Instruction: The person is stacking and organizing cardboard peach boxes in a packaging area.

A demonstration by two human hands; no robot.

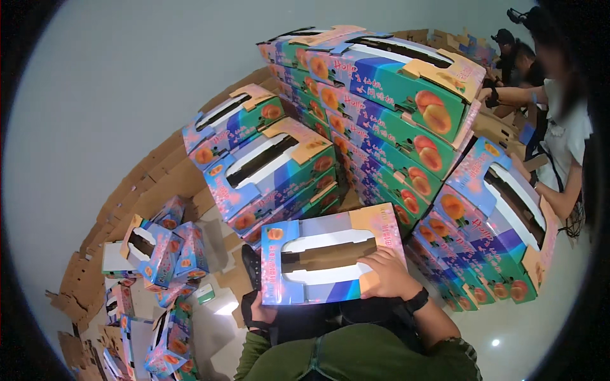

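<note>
In front of my lap is a colourful fruit carton [325, 295], pink, blue and orange, with a long cut-out in its top that shows brown cardboard inside. My right hand [389, 274] grips its right end, the fingers lying over the top panel near the cut-out. At the carton's near left corner is my left hand [262, 311], holding that side; its fingers are mostly hidden by the box. Dark bands circle both wrists.
A tall stack of matching cartons [381, 105] rises ahead, with shorter stacks [273, 159] to its left and another [486, 222] at right. Small cartons [162, 254] lie jumbled on the left floor. Brown cardboard [121, 216] lines the wall. Co-workers [565, 120] stand at the right.
</note>
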